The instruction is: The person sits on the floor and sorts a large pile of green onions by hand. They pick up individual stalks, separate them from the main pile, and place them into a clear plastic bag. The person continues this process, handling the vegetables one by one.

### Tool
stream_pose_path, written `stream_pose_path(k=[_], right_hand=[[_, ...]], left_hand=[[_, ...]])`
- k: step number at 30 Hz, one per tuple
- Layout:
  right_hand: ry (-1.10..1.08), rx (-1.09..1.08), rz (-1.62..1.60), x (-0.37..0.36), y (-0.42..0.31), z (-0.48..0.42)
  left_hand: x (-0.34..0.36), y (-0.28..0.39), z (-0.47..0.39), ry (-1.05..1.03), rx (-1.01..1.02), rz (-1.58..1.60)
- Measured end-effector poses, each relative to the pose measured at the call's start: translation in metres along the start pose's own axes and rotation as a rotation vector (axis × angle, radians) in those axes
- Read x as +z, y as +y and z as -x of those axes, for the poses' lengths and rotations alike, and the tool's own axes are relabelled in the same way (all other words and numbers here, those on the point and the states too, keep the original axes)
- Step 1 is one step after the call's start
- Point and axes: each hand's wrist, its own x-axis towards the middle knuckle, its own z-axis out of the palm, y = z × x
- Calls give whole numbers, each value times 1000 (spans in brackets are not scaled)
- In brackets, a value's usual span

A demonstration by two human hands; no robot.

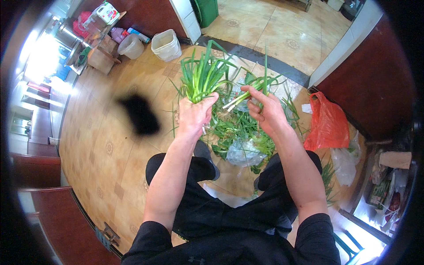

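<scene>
My left hand [194, 114] is closed around a thick bunch of green onions [203, 74], its leaves fanning upward and a few pale ends showing below the fist. To its right, my right hand [268, 107] holds a few thin green onions [243, 99] between thumb and fingers. Their white ends point down and left, towards the bunch but apart from it. Below both hands, a heap of loose greens and trimmings [237, 127] lies on the tiled floor between my feet. A clear plastic bag [245, 153] rests on the near side of that heap.
A red plastic bag [328, 124] and a whitish plastic bag [346, 162] lie at the right. Two whitish buckets, one a square tub [166, 46], stand at the upper left. A dark threshold strip [275, 63] crosses the doorway ahead. A dark blot hides some floor at left.
</scene>
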Motion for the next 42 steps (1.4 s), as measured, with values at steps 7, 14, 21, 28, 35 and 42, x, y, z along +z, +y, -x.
stream_pose_path(k=[7,14,21,28,35,42], right_hand=[[-213,50,-6,5,0,0],[-140,-53,193,5,5,2],[-120,-24,200,0,6,1],[-60,-46,220,2,15,2],[13,-69,91,10,24,1],[5,-47,114,9,27,-2]], left_hand=[[9,-15,-6,-30,-32,-27],[21,-7,5,-173,-230,231],[22,-16,2,-246,-343,276],[20,-29,-4,-244,-252,213],[25,-23,0,-215,-215,151],[34,-25,5,-155,-70,20]])
